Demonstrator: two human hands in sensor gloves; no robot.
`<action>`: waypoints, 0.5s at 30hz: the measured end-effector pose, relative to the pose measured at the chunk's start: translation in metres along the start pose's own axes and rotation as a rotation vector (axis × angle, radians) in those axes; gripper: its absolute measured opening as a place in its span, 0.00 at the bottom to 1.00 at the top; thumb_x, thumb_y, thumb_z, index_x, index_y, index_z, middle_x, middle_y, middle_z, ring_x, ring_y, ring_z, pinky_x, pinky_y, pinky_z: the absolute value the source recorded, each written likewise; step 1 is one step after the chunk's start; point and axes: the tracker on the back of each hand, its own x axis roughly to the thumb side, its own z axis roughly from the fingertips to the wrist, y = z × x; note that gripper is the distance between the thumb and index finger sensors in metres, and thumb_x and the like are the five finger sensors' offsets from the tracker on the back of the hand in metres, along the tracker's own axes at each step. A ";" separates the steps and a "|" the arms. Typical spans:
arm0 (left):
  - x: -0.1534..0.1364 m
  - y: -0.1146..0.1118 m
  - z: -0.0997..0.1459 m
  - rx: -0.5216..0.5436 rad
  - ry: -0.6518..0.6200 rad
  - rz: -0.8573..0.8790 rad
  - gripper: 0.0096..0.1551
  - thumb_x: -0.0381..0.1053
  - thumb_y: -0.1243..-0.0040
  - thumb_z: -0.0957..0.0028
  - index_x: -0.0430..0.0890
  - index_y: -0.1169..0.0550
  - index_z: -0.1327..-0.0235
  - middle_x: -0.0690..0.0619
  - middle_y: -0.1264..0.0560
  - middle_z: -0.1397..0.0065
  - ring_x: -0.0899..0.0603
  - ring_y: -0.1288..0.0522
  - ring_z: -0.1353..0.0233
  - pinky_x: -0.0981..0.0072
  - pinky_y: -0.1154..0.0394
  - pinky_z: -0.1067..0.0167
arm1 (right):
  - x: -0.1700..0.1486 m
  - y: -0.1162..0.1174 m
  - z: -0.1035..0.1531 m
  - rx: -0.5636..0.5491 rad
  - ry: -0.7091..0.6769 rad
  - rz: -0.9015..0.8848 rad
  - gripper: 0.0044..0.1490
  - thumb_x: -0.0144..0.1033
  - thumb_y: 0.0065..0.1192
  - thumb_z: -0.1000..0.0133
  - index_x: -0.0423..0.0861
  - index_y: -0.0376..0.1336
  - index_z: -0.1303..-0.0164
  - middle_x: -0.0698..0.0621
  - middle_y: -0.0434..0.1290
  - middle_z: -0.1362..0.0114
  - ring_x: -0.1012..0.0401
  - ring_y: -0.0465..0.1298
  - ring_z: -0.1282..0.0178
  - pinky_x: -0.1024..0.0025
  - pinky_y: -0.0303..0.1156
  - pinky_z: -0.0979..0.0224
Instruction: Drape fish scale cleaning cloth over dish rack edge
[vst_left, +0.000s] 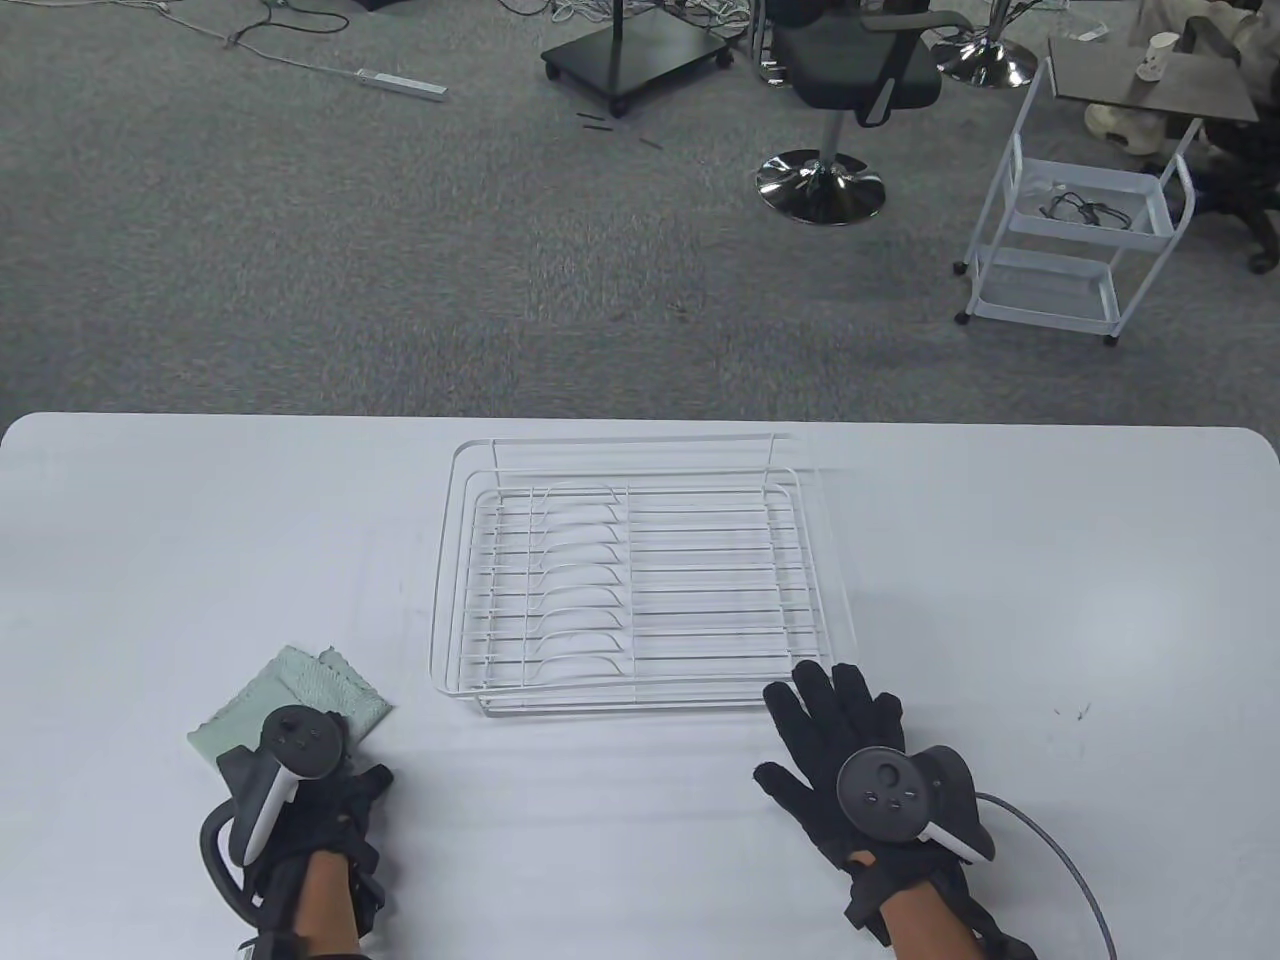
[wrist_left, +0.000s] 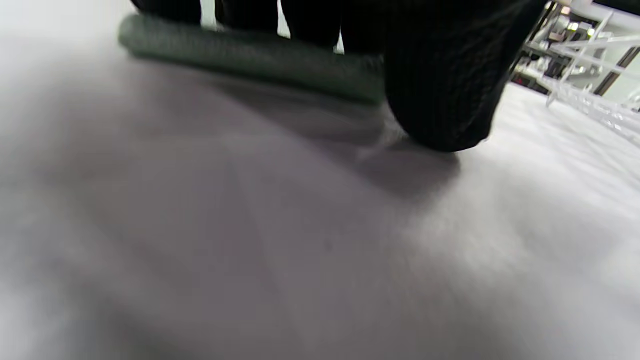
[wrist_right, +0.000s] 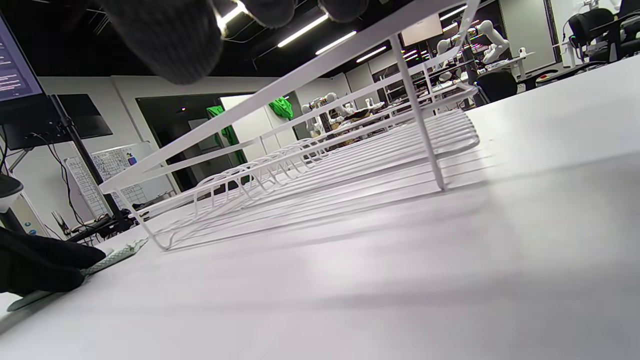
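Note:
The pale green fish scale cloth (vst_left: 300, 685) lies folded on the white table, left of the white wire dish rack (vst_left: 640, 580). My left hand (vst_left: 352, 750) rests on the cloth's near part. In the left wrist view the fingers (wrist_left: 305, 20) lie on top of the cloth's folded edge (wrist_left: 250, 55), and the thumb (wrist_left: 440, 100) touches the table beside it. My right hand (vst_left: 800, 730) lies open and empty with spread fingers, its tips by the rack's front right corner. In the right wrist view the rack's rim (wrist_right: 310, 75) passes just under the fingers (wrist_right: 165, 35).
The table's (vst_left: 1050, 600) far edge lies just behind the rack. A cable (vst_left: 1060, 860) runs from my right wrist over the table's near right part. Beyond the table, an office chair (vst_left: 850, 90) and a white cart (vst_left: 1080, 230) stand on grey carpet.

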 end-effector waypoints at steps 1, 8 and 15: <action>0.001 0.001 0.001 0.034 0.000 -0.009 0.39 0.55 0.25 0.48 0.53 0.27 0.21 0.50 0.37 0.16 0.35 0.38 0.19 0.33 0.36 0.25 | 0.000 0.000 0.000 -0.001 0.000 -0.001 0.44 0.57 0.51 0.35 0.54 0.40 0.15 0.41 0.39 0.11 0.36 0.36 0.16 0.26 0.37 0.25; -0.006 0.008 0.005 0.191 0.031 0.065 0.23 0.48 0.26 0.44 0.52 0.16 0.35 0.50 0.20 0.34 0.41 0.20 0.38 0.41 0.23 0.36 | -0.002 -0.004 0.003 -0.020 0.005 -0.027 0.43 0.57 0.51 0.35 0.54 0.40 0.15 0.40 0.40 0.11 0.35 0.37 0.16 0.26 0.38 0.25; -0.021 0.046 0.022 0.345 -0.137 0.478 0.21 0.46 0.29 0.43 0.54 0.16 0.35 0.49 0.21 0.32 0.41 0.19 0.40 0.42 0.21 0.38 | -0.001 -0.004 0.002 -0.031 -0.006 -0.049 0.43 0.57 0.52 0.35 0.53 0.41 0.15 0.40 0.41 0.12 0.35 0.37 0.16 0.26 0.39 0.24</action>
